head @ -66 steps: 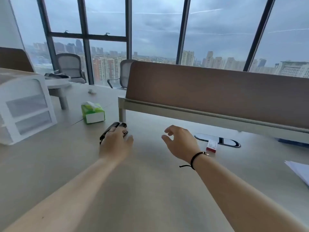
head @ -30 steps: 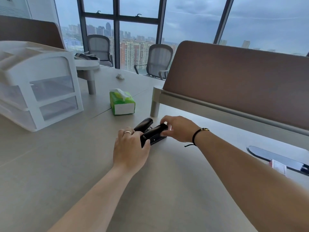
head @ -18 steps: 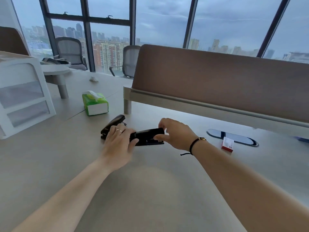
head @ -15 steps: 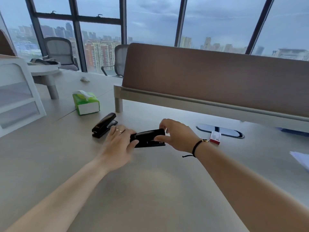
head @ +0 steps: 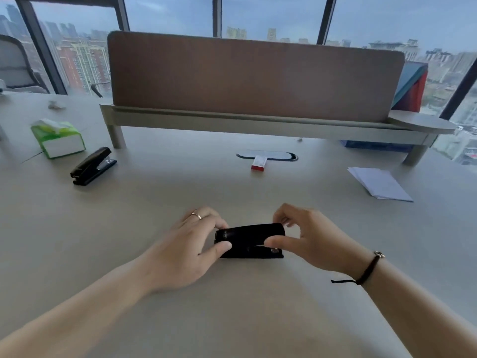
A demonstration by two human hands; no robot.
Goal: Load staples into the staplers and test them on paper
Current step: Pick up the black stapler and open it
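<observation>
Both hands closed on black stapler (head: 249, 240) lying low on worktop (head: 258, 306): left hand (head: 185, 250) gripping its left end, right hand (head: 313, 241) pinching right end. Second stapler (head: 91, 166) far left, paper stack (head: 379, 183) far right, small staple box (head: 259, 163) behind.

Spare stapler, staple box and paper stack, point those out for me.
Spare stapler (head: 90, 167), head view, on its black top arm.
Staple box (head: 259, 163), head view, on its white top face.
Paper stack (head: 379, 183), head view, on the top sheet.
</observation>
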